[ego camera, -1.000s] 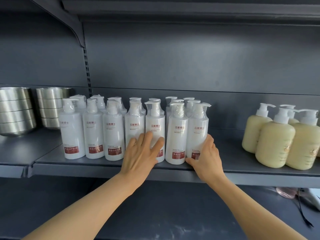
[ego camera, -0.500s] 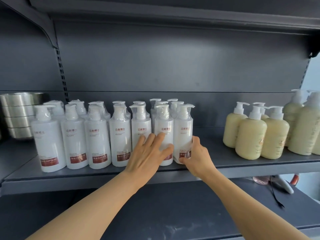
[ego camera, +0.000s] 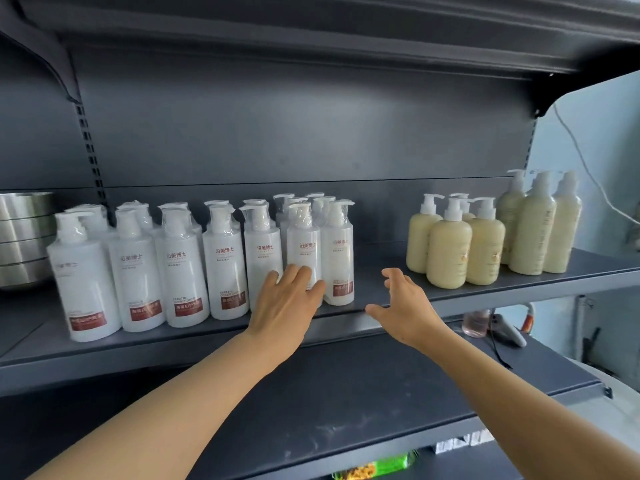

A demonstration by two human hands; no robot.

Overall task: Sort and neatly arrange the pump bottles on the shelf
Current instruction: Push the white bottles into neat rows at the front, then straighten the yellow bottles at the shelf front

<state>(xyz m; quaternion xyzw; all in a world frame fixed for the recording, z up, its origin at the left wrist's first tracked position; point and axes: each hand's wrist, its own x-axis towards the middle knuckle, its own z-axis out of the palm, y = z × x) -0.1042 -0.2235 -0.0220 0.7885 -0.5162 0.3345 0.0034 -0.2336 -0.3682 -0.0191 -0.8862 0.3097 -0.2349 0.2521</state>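
Several white pump bottles (ego camera: pixel 180 258) with red labels stand in two rows on the dark grey shelf (ego camera: pixel 381 289), wrapped in clear film. My left hand (ego camera: pixel 287 303) lies flat, fingers straight, against the fronts of two white bottles near the row's right end. My right hand (ego camera: pixel 401 303) hovers open above the shelf's front edge, a little right of the last white bottle (ego camera: pixel 339 251), touching nothing. Several cream-yellow pump bottles (ego camera: pixel 450 251) stand further right, and three taller pale ones (ego camera: pixel 540 230) behind them.
Stacked steel bowls (ego camera: pixel 24 237) sit on the neighbouring shelf at far left. A lower shelf (ego camera: pixel 346 393) runs beneath my arms, with a pink bottle (ego camera: pixel 476 322) and a white tool (ego camera: pixel 509 330) at its right. A bare gap separates the white and yellow bottles.
My right hand has let go of the rightmost white bottle and moved right, off the row. The left hand stays on the bottle fronts. The view has swung right.
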